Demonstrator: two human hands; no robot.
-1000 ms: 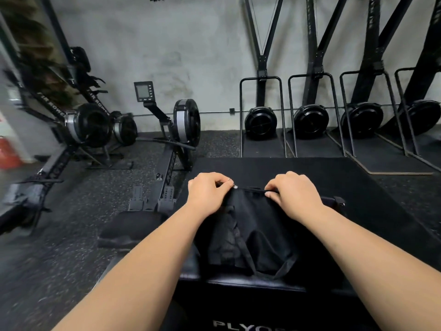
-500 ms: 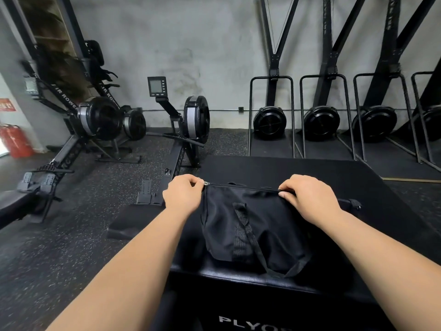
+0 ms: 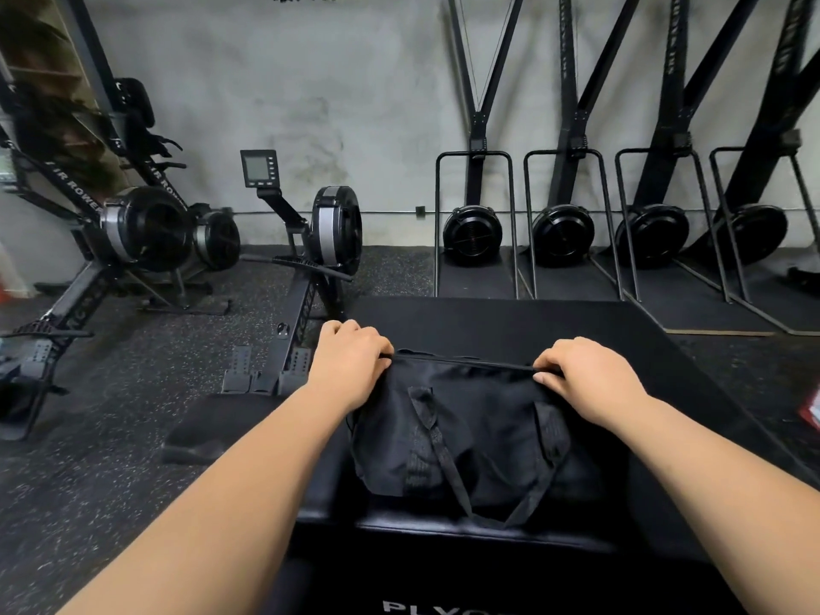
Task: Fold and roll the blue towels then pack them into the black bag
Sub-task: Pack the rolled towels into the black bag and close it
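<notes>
The black bag [image 3: 470, 432] lies on top of a black plyo box [image 3: 510, 321], its zip line stretched straight along the far edge and its webbing handles draped toward me. My left hand [image 3: 348, 364] pinches the bag's left end at the zip. My right hand [image 3: 585, 377] grips the right part of the same zip edge. No blue towel shows anywhere; whatever is inside the bag is hidden.
A rowing machine [image 3: 310, 259] stands just left of the box, with more rowers [image 3: 133, 233] further left. Several ski-trainer stands [image 3: 563, 233] line the grey wall behind. The floor around is dark speckled rubber.
My left hand has slid leftward along the top of the bag, away from my right hand, and the zip line between them now runs longer and straight. The right hand kept its hold.
</notes>
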